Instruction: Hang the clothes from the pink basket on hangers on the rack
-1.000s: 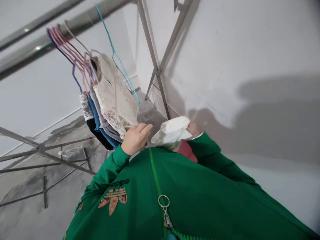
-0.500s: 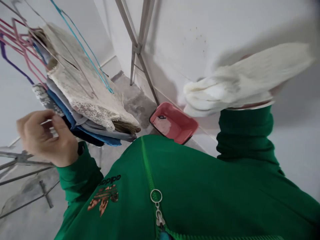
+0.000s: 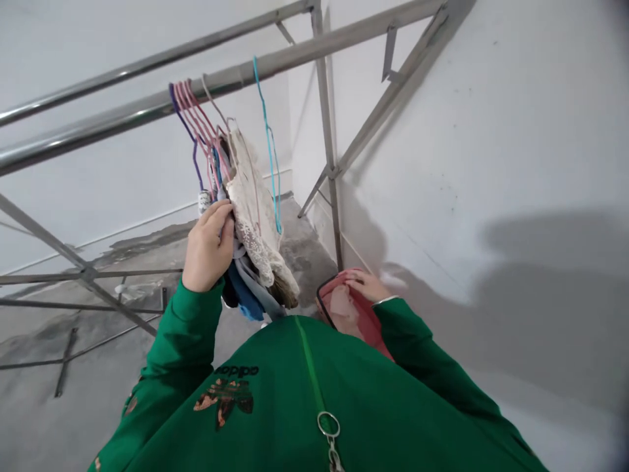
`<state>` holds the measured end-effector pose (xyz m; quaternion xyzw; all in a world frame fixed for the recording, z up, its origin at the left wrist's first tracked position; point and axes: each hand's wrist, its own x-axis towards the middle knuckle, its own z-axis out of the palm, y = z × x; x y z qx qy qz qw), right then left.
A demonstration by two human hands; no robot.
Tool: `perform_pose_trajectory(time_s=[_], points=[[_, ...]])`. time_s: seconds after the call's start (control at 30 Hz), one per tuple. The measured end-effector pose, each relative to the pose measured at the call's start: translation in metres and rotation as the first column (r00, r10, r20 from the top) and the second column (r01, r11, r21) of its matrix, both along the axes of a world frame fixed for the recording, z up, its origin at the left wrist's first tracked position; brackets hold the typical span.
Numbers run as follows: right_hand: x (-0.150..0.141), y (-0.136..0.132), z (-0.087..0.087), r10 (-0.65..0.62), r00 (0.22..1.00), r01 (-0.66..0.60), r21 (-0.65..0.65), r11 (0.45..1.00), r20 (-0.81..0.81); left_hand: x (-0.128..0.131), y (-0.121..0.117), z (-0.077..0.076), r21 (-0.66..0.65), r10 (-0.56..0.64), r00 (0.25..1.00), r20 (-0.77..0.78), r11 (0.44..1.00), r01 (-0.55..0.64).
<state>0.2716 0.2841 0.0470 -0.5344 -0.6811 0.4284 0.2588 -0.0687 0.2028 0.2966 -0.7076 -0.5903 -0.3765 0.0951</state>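
Note:
On the left, my left hand (image 3: 209, 246) has its fingers curled against the hanging clothes, which hide some of the fingertips. The nearest garment is a cream lace top (image 3: 253, 229), with blue and grey clothes (image 3: 250, 298) behind it. My right hand (image 3: 369, 287) reaches over the pink basin (image 3: 376, 328), fingers stretched out by its far rim, with no cloth visible in them. Just beyond that hand is a blurred whitish patch (image 3: 394, 275); whether it is cloth I cannot tell. An unloaded turquoise hanger (image 3: 269, 144) hangs right of the lace top.
A metal rail (image 3: 142, 115) of the drying rack runs across the upper left, holding several pink hangers (image 3: 194, 111) and a purple one (image 3: 184, 118). Crossed rack legs (image 3: 331, 172) stand near the wall corner. More metal bars (image 3: 88, 272) cross the grey floor at left.
My view has tilted up, showing the rail. My left hand has moved right onto the clothes. My right hand has come down to the basin; the white knitted garment it held is no longer clearly visible.

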Motion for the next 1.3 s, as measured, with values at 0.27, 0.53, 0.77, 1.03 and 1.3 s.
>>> perform_pose_trajectory(time_s=[0.27, 0.53, 0.77, 1.03, 1.3], points=[[-0.090, -0.018, 0.097, 0.639, 0.735, -0.522, 0.412, 0.747, -0.227, -0.014, 0.057, -0.002, -0.113, 0.011, 0.973, 0.232, 0.993, 0.016], [-0.158, -0.022, 0.164, 0.523, 0.843, -0.263, 0.755, 0.601, -0.123, 0.003, 0.053, -0.003, -0.249, 0.038, 0.928, 0.370, 0.967, 0.059], [-0.176, -0.017, 0.155, 0.403, 0.915, -0.257, 0.721, 0.644, -0.033, 0.001, 0.013, -0.022, -0.216, 0.090, 0.995, 0.032, 0.973, -0.081], [-0.176, -0.017, 0.150, 0.449, 0.888, -0.283, 0.649, 0.706, -0.100, 0.002, -0.006, -0.063, 0.327, 0.261, 0.915, -0.308, 0.932, -0.156], [-0.179, -0.019, 0.147, 0.482, 0.875, -0.347, 0.628, 0.697, -0.051, 0.017, -0.020, -0.051, 0.137, 0.171, 0.900, -0.401, 0.983, -0.126]])
